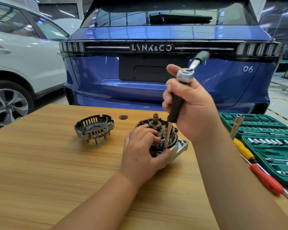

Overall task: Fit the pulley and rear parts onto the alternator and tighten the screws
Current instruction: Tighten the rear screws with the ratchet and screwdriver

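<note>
The alternator point(178, 149) stands on the wooden table point(56, 163) with its copper windings and shaft facing up. My left hand point(140, 150) grips its near side, thumb along the lower rim. My right hand point(189, 107) holds a black-handled socket driver point(175, 108) upright. A ratchet point(192, 68) sits on the driver's top end. The driver's socket tip point(166, 139) rests on the alternator's edge. The detached rear housing point(94, 127), a slotted metal cup with studs, lies to the left.
An open green socket set case point(263, 138) lies at the right, with a yellow-and-red screwdriver point(256, 168) and a long socket point(237, 126) beside it. A small round part point(123, 117) sits at the table's far edge. A blue car point(156, 72) and a white car point(23, 55) stand behind.
</note>
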A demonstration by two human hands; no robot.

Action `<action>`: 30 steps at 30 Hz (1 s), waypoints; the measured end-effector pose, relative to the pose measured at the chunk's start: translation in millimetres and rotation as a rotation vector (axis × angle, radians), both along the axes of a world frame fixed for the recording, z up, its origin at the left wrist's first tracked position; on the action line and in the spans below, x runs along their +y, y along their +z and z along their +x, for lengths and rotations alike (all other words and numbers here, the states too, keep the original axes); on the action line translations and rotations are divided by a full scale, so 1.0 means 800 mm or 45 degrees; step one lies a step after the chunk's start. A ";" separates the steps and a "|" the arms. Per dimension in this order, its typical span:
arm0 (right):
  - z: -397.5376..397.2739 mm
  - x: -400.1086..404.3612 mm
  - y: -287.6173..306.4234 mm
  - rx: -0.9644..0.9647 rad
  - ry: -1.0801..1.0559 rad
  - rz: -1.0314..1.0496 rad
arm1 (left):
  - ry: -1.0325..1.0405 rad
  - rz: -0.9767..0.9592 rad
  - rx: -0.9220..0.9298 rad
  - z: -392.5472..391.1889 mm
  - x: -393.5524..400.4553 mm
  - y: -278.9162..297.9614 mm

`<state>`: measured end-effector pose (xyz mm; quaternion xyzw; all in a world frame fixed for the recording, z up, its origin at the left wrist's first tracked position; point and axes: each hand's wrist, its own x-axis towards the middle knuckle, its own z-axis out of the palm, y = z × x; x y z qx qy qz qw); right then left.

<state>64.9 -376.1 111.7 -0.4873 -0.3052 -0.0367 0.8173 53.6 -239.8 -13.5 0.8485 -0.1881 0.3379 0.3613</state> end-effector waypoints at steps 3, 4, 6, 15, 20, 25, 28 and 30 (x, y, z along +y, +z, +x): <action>0.002 0.017 -0.007 -0.240 -0.174 -0.062 | -0.012 0.002 0.009 0.000 0.002 0.001; 0.001 0.020 -0.008 -0.311 -0.228 -0.071 | -0.013 -0.002 0.012 -0.001 0.002 0.002; 0.001 0.020 -0.009 -0.375 -0.253 -0.073 | -0.019 -0.019 0.006 0.000 0.001 0.002; -0.001 0.011 0.002 -0.195 0.197 0.057 | -0.016 -0.052 -0.019 0.001 0.000 -0.003; -0.008 0.017 0.001 -0.068 -0.100 0.061 | -0.012 -0.094 -0.014 0.001 -0.002 -0.003; -0.015 0.021 0.003 -0.115 -0.631 -0.121 | 0.007 -0.060 0.000 0.002 -0.004 -0.004; -0.015 0.010 0.006 -0.027 -0.290 -0.094 | -0.002 -0.049 -0.008 0.002 -0.002 -0.004; -0.015 0.009 0.003 -0.121 -0.104 -0.068 | -0.007 -0.041 -0.010 0.003 0.000 -0.005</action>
